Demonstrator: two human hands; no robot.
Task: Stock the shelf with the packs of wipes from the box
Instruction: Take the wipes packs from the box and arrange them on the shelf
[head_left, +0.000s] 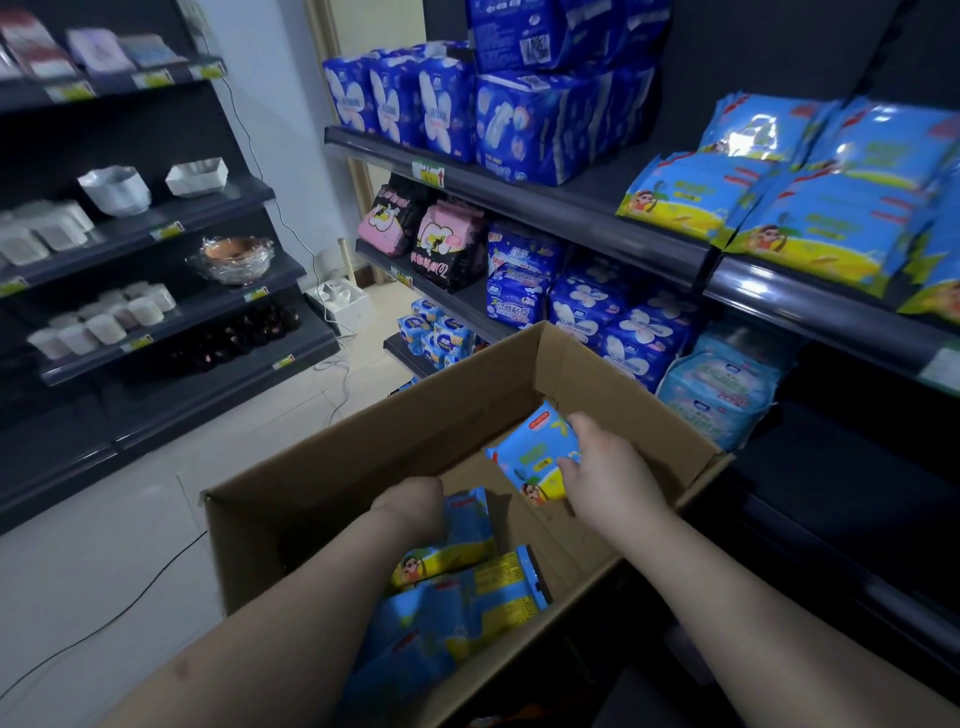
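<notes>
While a dark metal shop shelf (805, 306) runs along the right of the aisle, a person leans over an open brown cardboard box (363, 467) set in front of it, both bare forearms reaching inside. Stacks of light-blue and yellow plastic packs of wipes with a cartoon child (779, 208) lie on the upper right section of the shelf, beside a block of dark-blue packs with white flower prints (400, 109) further left on the same level. More wipes packs of the same design (441, 613) lie loosely piled in the near left corner of the box, some flat and some tilted on edge. The right hand (608, 467) is raised above the box's far right corner, thumb on one side and fingers curled round the other, gripping a single blue and yellow wipes pack (540, 457) clear of the pile. The left hand (410, 504) is sunk into the box against the upper packs of the pile; its fingers are hidden from view, so whether it has hold of anything cannot be told.
</notes>
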